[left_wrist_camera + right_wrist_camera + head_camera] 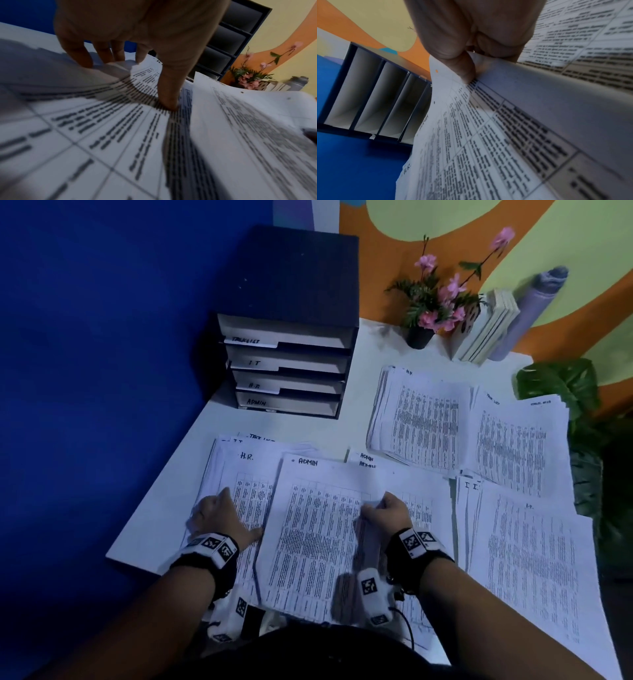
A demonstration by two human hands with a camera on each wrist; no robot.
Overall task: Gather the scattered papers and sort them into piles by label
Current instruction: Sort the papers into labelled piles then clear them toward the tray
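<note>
- White printed sheet headed ADMIN (315, 529): held lifted and slightly curled at the near middle of the white table (164, 508), in front of the dark tiered file tray (287, 364). It is pinched at its right edge between thumb and curled fingers of the right hand (387, 511), judged so that it can be carried to the pile of like label.
- Mixed unsorted heap topped by a sheet headed H.R. (239, 474): lying in front of the tray, partly under the ADMIN sheet. It is pressed down by the left hand (222, 518), fingers spread and tips planted, judged to keep the heap from sliding.
- ADMIN pile (370, 462): just behind the right hand, mostly covered by the lifted sheet; only its headings are seen.
- I.T. pile (527, 559): right of the tray, at the near table edge.
- H.R. pile (421, 419) and task-list pile (513, 446): right of the tray, further back.
- Hard to make out: all table text is blurred; depth of every pile cannot be told; the tray labels are only partly legible.
</note>
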